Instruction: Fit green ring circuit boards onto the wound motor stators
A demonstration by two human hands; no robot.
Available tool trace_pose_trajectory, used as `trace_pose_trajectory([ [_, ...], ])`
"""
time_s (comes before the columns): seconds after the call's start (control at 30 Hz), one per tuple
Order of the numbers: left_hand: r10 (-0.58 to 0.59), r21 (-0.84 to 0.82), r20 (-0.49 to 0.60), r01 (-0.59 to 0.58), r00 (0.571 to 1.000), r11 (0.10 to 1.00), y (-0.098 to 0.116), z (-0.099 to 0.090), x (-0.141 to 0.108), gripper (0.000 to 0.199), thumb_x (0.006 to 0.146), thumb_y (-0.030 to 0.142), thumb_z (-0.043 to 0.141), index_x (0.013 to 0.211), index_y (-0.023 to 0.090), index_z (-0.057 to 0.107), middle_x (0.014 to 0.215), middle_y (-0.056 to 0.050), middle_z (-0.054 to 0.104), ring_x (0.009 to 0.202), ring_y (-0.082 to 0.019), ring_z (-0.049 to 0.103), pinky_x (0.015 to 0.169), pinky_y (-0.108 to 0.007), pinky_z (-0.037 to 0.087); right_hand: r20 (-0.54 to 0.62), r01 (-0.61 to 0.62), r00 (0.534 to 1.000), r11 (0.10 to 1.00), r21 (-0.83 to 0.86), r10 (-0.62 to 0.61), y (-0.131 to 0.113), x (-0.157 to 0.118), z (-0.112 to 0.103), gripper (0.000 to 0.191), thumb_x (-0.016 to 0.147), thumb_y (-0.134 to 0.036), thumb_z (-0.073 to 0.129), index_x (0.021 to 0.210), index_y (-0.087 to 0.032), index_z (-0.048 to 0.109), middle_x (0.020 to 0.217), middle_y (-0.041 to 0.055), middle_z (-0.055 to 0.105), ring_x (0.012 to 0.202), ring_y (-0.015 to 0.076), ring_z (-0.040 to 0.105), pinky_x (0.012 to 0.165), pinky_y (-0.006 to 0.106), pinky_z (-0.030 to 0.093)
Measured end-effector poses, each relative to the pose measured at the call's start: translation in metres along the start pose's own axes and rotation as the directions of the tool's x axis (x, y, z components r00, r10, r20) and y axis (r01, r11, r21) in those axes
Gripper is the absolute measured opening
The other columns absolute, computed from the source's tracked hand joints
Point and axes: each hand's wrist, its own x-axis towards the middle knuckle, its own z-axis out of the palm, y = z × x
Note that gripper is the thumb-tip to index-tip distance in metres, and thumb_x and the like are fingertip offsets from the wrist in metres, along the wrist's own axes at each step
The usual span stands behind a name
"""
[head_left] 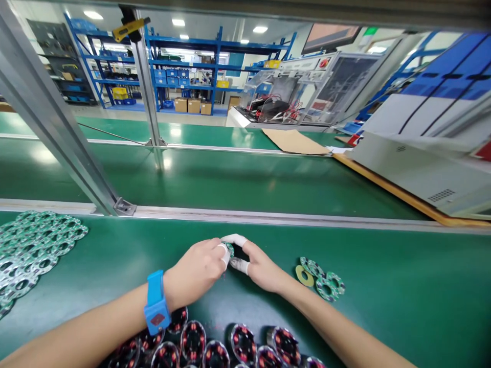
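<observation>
A green surface is seen stretching across the view, with a conveyor lane and aluminium frame posts behind it, and blue shelving and a test machine further back. A white cabinet stands at the right and is well apart from the work.

At the far left a large sheet of joined green ring boards is laid flat. Along the near edge a row of round wound parts with red and dark coils is lined up just below the forearms. To the right, a small cluster of loose green rings and one yellow ring is lying near the right wrist.

At the centre, one small green ring board is pinched between both hands just above the surface. The left hand, with a blue wrist strap, is closed around its left edge; the right hand, fingertips covered with white cots, is closed on the opposite edge. The step in hand is judged to be the handling or separating of a single ring. A steady, light grip on the rim would be called for next. Nothing is seen blocking the hands, though the wound parts lie close under the wrists.
</observation>
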Motion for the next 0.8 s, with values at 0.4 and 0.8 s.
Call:
trace_pose_trajectory([
  [0.4,-0.279,-0.514,-0.071,0.205,0.958,0.833,-0.014,0.006,0.001,0.032,0.077,0.026,0.063,0.107,0.017,0.057,0.106,-0.007,0.057,0.094,-0.017,0.053,0.084,-0.027,0.045,0.371,-0.008,0.926,0.988,-0.157,0.067,-0.04,-0.013,-0.036,0.024,0.067,-0.007,0.054,0.081,-0.019,0.069,0.066,-0.0008,0.062,0.059,0.0129,0.057,0.056,0.022,0.047],
  [0.8,-0.785,-0.485,-0.16,0.645,0.598,0.59,-0.154,0.016,0.04,0.025,0.077,0.023,0.056,0.095,0.006,0.06,0.092,-0.014,0.06,0.093,-0.026,0.054,0.08,-0.035,0.042,0.412,0.156,0.904,0.986,-0.06,-0.118,-0.036,-0.007,-0.029,0.034,0.074,-0.017,0.061,0.106,-0.024,0.067,0.091,0.0036,0.065,0.083,0.0174,0.058,0.075,0.029,0.048],
])
